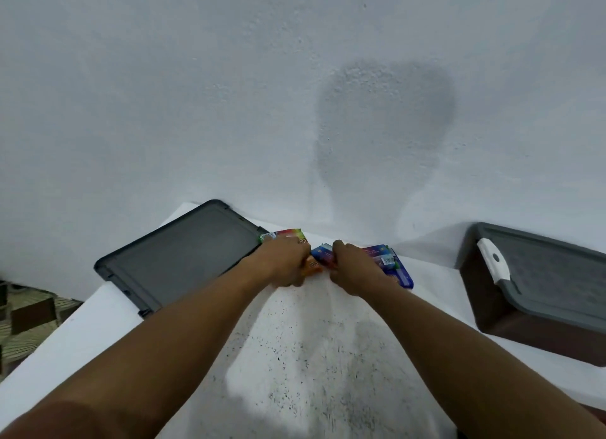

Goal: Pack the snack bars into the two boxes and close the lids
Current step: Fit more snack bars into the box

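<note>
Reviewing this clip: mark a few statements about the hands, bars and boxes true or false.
1. Both hands are at the snack bars near the wall. True: the left hand and right hand are both on them.
2. The right box has its lid off. False: a grey lid sits on the right box.
3. That lid has a white latch. True.
4. The left hand grips the blue bars. False: it grips the orange bars; the blue bars are under the right hand.
5. The bars lie between the left box and the right box. True.
</note>
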